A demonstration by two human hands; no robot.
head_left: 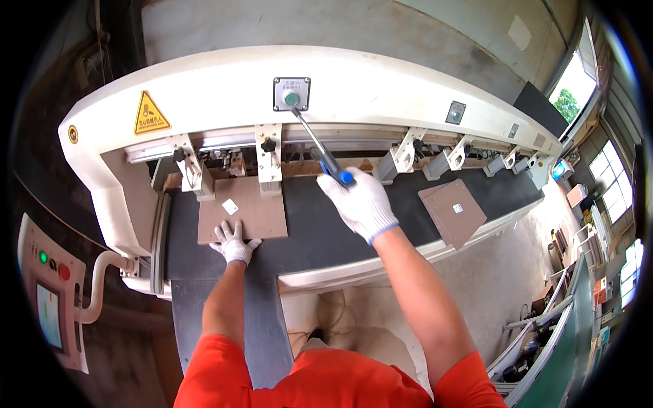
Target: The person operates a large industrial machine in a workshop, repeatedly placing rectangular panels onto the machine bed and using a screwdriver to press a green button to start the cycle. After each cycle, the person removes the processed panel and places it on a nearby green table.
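My left hand (235,243), in a white glove, lies with its fingers spread on a flat brown panel (252,204). That panel carries a small white label and rests on the machine's black bed, its far edge near two white clamp brackets. My gloved right hand (362,204) is closed round a slim tool (314,139) with a metal shaft and a black-and-blue handle; its exact kind is unclear. The tool's dark tip is at the lower edge of a green push button (292,99) on the white beam; I cannot tell whether it touches.
Overlapping brown panels (456,212) lie farther right on the black bed (320,224). More clamp brackets (408,153) line the beam. A control panel (53,285) with a screen and buttons stands at the left, on a curved arm. A yellow warning triangle (149,115) marks the beam.
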